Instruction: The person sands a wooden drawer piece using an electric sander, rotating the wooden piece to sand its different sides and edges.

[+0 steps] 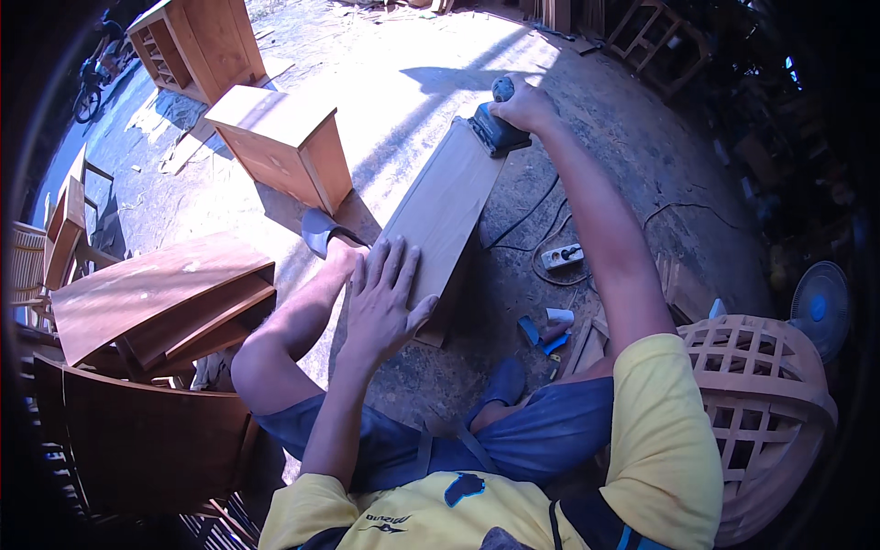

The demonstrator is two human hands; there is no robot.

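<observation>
A long pale wooden panel (442, 202), the top face of a box-like wooden piece, stretches away from me between my legs. At its far end sits a dark power sander (499, 131), its base partly over the panel's right edge. My right hand (530, 105) is closed around the sander's body, with a rounded end showing beyond the fingers. On the near left part of the panel my left hand (383, 298) lies flat, fingers stretched out, holding nothing. A dark cord (527, 215) runs along the floor right of the panel.
Left of me stand a small wooden cabinet (284, 147), a taller cabinet (197, 50) and an open reddish-brown wooden piece (165, 293). A white power strip (562, 257) and blue scraps (543, 336) lie on the floor at right, near a lattice wooden frame (756, 394) and a fan (820, 307).
</observation>
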